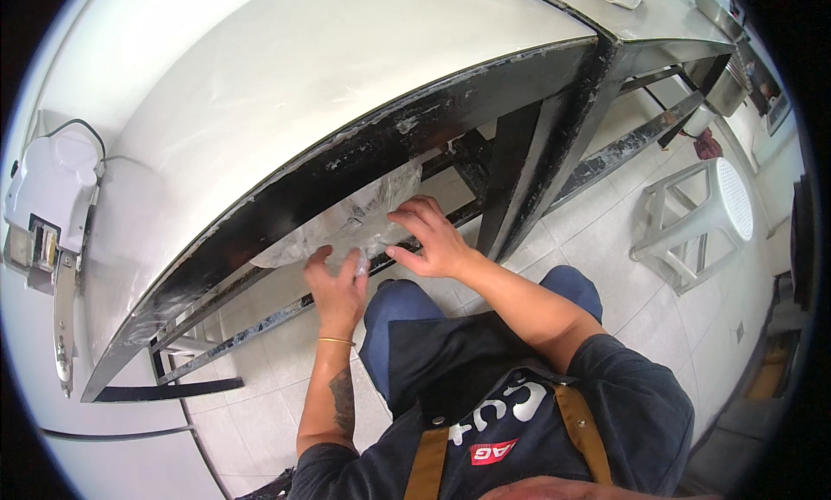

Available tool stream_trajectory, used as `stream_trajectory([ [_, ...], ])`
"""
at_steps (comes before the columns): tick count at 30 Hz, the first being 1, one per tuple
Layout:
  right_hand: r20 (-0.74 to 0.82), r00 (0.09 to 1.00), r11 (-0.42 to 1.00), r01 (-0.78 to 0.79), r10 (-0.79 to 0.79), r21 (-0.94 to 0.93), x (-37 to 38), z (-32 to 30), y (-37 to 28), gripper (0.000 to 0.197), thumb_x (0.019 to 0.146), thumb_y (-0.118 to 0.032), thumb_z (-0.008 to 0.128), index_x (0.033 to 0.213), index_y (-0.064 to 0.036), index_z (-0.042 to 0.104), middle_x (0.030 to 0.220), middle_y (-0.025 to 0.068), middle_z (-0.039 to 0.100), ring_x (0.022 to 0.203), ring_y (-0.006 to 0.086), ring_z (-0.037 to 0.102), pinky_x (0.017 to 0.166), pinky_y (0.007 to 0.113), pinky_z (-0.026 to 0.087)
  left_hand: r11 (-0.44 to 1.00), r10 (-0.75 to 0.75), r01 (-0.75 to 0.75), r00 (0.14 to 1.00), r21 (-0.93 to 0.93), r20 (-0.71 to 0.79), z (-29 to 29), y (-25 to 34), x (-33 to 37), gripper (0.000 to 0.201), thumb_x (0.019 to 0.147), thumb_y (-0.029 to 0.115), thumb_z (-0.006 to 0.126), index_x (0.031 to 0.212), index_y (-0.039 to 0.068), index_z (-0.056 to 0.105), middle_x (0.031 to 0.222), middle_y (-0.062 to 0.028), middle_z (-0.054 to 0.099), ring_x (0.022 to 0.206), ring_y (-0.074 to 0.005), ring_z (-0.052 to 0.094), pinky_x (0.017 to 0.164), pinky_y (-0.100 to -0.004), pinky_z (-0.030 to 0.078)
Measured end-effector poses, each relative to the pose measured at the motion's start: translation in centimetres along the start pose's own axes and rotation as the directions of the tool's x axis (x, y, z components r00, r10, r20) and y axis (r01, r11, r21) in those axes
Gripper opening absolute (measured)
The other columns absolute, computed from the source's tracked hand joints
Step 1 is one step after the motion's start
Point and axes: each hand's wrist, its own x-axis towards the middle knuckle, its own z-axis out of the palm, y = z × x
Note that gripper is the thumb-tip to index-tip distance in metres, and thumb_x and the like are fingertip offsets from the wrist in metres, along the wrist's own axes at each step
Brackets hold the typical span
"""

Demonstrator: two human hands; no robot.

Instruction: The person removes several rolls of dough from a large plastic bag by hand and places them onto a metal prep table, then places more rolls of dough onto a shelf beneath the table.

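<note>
A crumpled clear plastic bag (351,216) sits below the black edge of the white-topped table (329,76), and the table frame hides part of it. What is inside the bag I cannot make out. My left hand (336,288) is at the bag's near side, with a tuft of the plastic pinched between thumb and fingers. At the bag's right edge is my right hand (437,240), its fingers bent and its thumb held apart from them. The fingertips are close to the plastic; whether they touch it I cannot tell.
Black metal legs and crossbars (519,171) surround the bag under the table. A white plastic stool (705,219) stands on the tiled floor at the right. On the far left is a white device with a metal arm (56,197). My knees are close below my hands.
</note>
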Motion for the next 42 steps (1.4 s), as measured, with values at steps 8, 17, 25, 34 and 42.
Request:
stream_trajectory([
  [8,0.064,0.997,0.996,0.036,-0.031,-0.08,-1.1,-2.4,-2.9,0.057,0.082,-0.033,0.083,0.128,-0.0037,0.065,0.122,0.0189,0.06,0.115,0.04,0.056,0.101,0.05,0.047,0.993,-0.104,0.106,0.994,-0.055,0.037,0.3,-1.4,0.0,0.035,0.088,0.022,0.08,0.116,0.004,0.066,0.115,-0.019,0.068,0.111,-0.0406,0.062,0.097,-0.0482,0.048],
  [17,0.555,0.755,0.883,-0.463,0.348,0.077,2.5,-17.2,-16.6,0.061,0.094,-0.044,0.074,0.138,-0.0052,0.06,0.113,0.0165,0.067,0.103,0.036,0.068,0.088,0.047,0.057,0.915,-0.137,0.251,0.93,-0.316,0.341,-12.0,9.8,4.1,0.042,0.091,0.039,0.076,0.108,0.001,0.073,0.101,-0.0229,0.072,0.091,-0.0475,0.069,0.097,-0.0548,0.05],
  [25,0.317,0.505,0.592,-0.742,0.803,-0.314,6.2,-33.9,-19.2,0.058,0.091,-0.042,0.076,0.133,-0.0044,0.062,0.098,0.0128,0.069,0.082,0.0274,0.07,0.073,0.04,0.058,0.744,-0.001,0.431,0.764,-0.51,0.645,-28.6,16.3,11.5,0.034,0.09,0.032,0.081,0.11,0.006,0.072,0.097,-0.0151,0.072,0.088,-0.0348,0.071,0.078,-0.0444,0.057],
  [34,-0.359,0.306,0.359,-0.929,0.882,0.089,19.3,-48.4,-16.3,0.064,0.092,-0.039,0.077,0.14,-0.0015,0.058,0.106,0.013,0.071,0.092,0.0199,0.067,0.079,0.034,0.056,0.429,-0.063,0.702,0.651,-0.568,0.757,-32.7,18.0,30.2,0.093,0.083,0.029,0.088,0.156,0.002,0.037,0.134,-0.0235,0.058,0.112,-0.0307,0.064,0.09,-0.0434,0.056],
  [42,-0.124,0.574,0.582,-0.813,0.809,0.032,30.2,-52.9,-4.3,0.09,0.082,-0.037,0.087,0.155,-0.0056,0.044,0.134,0.0173,0.063,0.114,0.0268,0.064,0.098,0.04,0.053,0.476,0.049,0.639,0.667,-0.604,0.744,-21.1,28.6,39.5,0.134,0.072,0.034,0.097,0.166,0.006,0.005,0.155,-0.0333,0.035,0.14,-0.0462,0.048,0.1,-0.0488,0.052],
])
